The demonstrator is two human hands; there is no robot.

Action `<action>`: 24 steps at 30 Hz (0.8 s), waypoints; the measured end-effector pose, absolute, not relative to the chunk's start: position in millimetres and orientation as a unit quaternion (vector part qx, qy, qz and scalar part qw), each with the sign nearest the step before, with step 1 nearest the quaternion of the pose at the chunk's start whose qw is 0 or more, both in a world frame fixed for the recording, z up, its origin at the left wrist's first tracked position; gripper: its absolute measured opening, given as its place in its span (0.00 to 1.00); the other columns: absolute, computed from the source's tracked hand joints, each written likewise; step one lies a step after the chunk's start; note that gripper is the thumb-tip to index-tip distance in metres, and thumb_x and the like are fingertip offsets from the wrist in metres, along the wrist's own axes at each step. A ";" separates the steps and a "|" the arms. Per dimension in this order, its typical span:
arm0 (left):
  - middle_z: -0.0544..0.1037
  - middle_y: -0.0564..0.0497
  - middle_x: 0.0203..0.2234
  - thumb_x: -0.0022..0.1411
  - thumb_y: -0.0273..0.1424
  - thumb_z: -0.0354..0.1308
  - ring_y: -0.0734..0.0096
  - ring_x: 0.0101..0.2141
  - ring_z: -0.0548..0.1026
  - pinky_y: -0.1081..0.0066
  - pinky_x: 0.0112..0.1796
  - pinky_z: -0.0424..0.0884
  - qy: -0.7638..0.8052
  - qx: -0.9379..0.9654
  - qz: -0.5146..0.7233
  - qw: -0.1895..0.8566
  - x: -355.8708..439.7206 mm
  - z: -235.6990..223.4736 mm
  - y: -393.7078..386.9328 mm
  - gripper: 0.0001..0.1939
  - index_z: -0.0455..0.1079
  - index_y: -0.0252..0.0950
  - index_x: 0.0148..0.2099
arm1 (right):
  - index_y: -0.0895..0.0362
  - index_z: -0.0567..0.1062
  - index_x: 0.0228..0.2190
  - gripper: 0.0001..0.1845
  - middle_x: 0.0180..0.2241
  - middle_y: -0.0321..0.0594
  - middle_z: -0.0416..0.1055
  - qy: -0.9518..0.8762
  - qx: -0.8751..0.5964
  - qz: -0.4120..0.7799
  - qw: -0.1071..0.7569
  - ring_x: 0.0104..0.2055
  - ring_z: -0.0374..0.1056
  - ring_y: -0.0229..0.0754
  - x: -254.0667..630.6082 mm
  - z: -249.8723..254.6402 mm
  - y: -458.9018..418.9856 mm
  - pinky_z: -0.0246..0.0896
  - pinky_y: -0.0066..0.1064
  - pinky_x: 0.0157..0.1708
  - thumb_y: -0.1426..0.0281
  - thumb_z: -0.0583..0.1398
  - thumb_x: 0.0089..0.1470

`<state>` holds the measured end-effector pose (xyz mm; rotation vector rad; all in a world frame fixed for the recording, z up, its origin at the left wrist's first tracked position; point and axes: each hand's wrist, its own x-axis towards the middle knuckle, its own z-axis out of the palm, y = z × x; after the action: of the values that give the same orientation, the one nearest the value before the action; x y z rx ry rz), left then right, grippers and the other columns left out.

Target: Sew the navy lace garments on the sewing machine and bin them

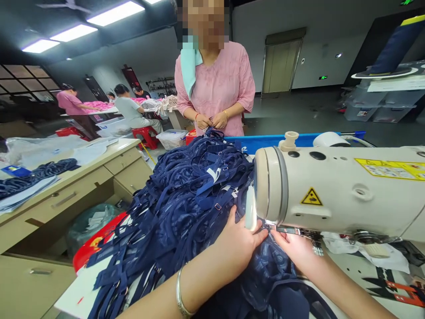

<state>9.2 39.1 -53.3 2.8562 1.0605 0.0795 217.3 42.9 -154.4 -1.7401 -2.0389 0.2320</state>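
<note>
Under the head of a white sewing machine (308, 186), a navy blue bra (265, 274) with sheer, shiny cups lies at the needle area. My left hand (237, 243) holds its fabric just left of the needle, fingertips pressed on the cloth. From the right, my right hand (297, 248) reaches beneath the machine head and pinches the same bra's edge near the presser foot. The fingertips of both hands almost meet there. The needle itself is hidden behind the machine's pale front lever (251, 208). A large heap of navy bras (186, 190) with straps and metal rings lies against my left forearm.
Across the heap stands a person in a pink top (215, 84), both hands on a navy strap. Red-handled cutters (401, 288) lie at right. A drawer desk (66, 195) stands left, and a thread cone (395, 48) upper right. Other people sit and stand at back tables.
</note>
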 end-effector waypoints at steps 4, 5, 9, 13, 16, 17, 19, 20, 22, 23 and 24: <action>0.69 0.47 0.55 0.66 0.26 0.48 0.54 0.57 0.61 0.36 0.58 0.40 0.346 0.936 0.042 0.044 7.8 -56.9 38.4 0.21 0.62 0.42 0.59 | 0.51 0.74 0.23 0.19 0.21 0.39 0.73 -0.715 -0.659 0.101 0.210 0.23 0.69 0.46 217.7 -159.9 51.9 0.60 0.35 0.25 0.55 0.50 0.54; 0.69 0.46 0.55 0.65 0.26 0.49 0.54 0.57 0.61 0.36 0.58 0.39 0.347 0.936 0.043 0.042 7.8 -57.2 37.9 0.21 0.62 0.42 0.60 | 0.51 0.73 0.23 0.20 0.22 0.40 0.73 -0.712 -0.662 0.115 0.204 0.25 0.70 0.47 219.0 -162.0 54.4 0.61 0.35 0.26 0.55 0.50 0.53; 0.72 0.46 0.49 0.65 0.24 0.47 0.56 0.51 0.66 0.45 0.56 0.52 0.359 0.931 0.041 0.040 7.8 -52.0 36.8 0.20 0.63 0.41 0.58 | 0.52 0.74 0.24 0.19 0.26 0.40 0.75 -0.713 -0.657 0.139 0.199 0.29 0.72 0.48 224.9 -170.0 59.4 0.63 0.34 0.28 0.56 0.49 0.53; 0.73 0.43 0.39 0.66 0.25 0.44 0.57 0.42 0.68 0.59 0.42 0.65 0.382 0.924 0.011 0.011 5.5 -41.3 39.1 0.14 0.72 0.34 0.42 | 0.53 0.73 0.25 0.19 0.22 0.40 0.72 -0.727 -0.642 0.130 0.207 0.27 0.68 0.45 224.5 -169.6 55.8 0.59 0.33 0.28 0.57 0.49 0.56; 0.74 0.42 0.39 0.63 0.26 0.49 0.55 0.45 0.67 0.52 0.51 0.60 0.382 0.922 0.032 -0.047 3.4 -34.9 41.7 0.10 0.72 0.33 0.42 | 0.53 0.70 0.25 0.19 0.22 0.37 0.70 -0.752 -0.609 0.132 0.216 0.26 0.65 0.40 222.5 -162.2 53.1 0.57 0.30 0.27 0.58 0.48 0.58; 0.74 0.42 0.39 0.63 0.25 0.50 0.54 0.47 0.66 0.50 0.54 0.56 0.382 0.921 0.046 -0.066 2.8 -32.9 42.4 0.10 0.71 0.33 0.44 | 0.54 0.69 0.25 0.19 0.21 0.35 0.68 -0.763 -0.590 0.155 0.216 0.25 0.64 0.39 221.9 -158.0 52.7 0.56 0.29 0.26 0.59 0.47 0.59; 0.75 0.42 0.37 0.63 0.25 0.51 0.56 0.47 0.67 0.51 0.58 0.51 0.391 0.914 0.056 -0.097 0.6 -28.1 42.1 0.09 0.72 0.33 0.43 | 0.54 0.66 0.26 0.17 0.22 0.33 0.66 -0.775 -0.534 0.259 0.218 0.25 0.62 0.37 219.7 -145.6 51.1 0.55 0.27 0.26 0.60 0.47 0.59; 0.75 0.43 0.35 0.63 0.25 0.52 0.57 0.46 0.69 0.53 0.58 0.53 0.399 0.909 0.051 -0.107 -1.5 -25.4 39.9 0.08 0.73 0.34 0.40 | 0.54 0.65 0.27 0.15 0.22 0.32 0.66 -0.770 -0.501 0.328 0.222 0.25 0.62 0.36 217.8 -136.6 49.0 0.56 0.26 0.26 0.60 0.47 0.59; 0.76 0.45 0.31 0.63 0.26 0.54 0.60 0.41 0.72 0.58 0.53 0.61 0.419 0.902 0.028 -0.102 -8.1 -19.8 28.3 0.06 0.73 0.35 0.36 | 0.54 0.62 0.28 0.13 0.24 0.32 0.65 -0.739 -0.446 0.448 0.233 0.27 0.63 0.36 212.5 -112.7 39.8 0.56 0.26 0.28 0.59 0.49 0.58; 0.76 0.46 0.30 0.63 0.27 0.56 0.61 0.38 0.73 0.59 0.50 0.65 0.426 0.900 0.013 -0.088 -12.3 -17.2 17.8 0.05 0.72 0.35 0.35 | 0.54 0.62 0.28 0.13 0.24 0.32 0.64 -0.726 -0.432 0.481 0.237 0.28 0.62 0.36 209.6 -98.3 32.5 0.56 0.25 0.29 0.59 0.50 0.57; 0.76 0.46 0.29 0.62 0.29 0.56 0.61 0.36 0.74 0.60 0.46 0.68 0.428 0.901 -0.003 -0.063 -16.8 -14.8 3.9 0.05 0.72 0.36 0.35 | 0.54 0.62 0.28 0.13 0.24 0.32 0.64 -0.714 -0.427 0.502 0.235 0.27 0.61 0.35 206.7 -83.1 23.7 0.56 0.25 0.28 0.59 0.51 0.57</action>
<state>-16.8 3.9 -14.8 2.9512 1.4027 -0.0096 206.7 23.7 -83.1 -1.1725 -1.9606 1.3780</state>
